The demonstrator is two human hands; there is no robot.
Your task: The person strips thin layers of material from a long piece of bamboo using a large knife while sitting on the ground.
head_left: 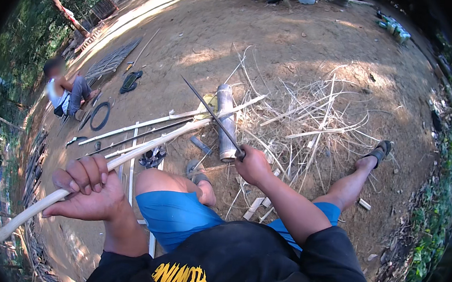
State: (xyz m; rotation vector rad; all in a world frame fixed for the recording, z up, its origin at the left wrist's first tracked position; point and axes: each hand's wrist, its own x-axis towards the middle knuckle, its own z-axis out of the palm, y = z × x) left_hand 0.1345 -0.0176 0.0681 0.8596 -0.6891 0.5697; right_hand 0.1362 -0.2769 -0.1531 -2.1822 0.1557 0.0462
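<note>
Left grip closed around one pale pole slanting above the ground; right grip clamped on one long knife. One log lies ahead; one shavings heap, right of it.

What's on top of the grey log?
A pale strip crosses the grey log. The knife in the right hand overlaps it in view; contact unclear. The surface behind strip and knife is hidden.
</note>
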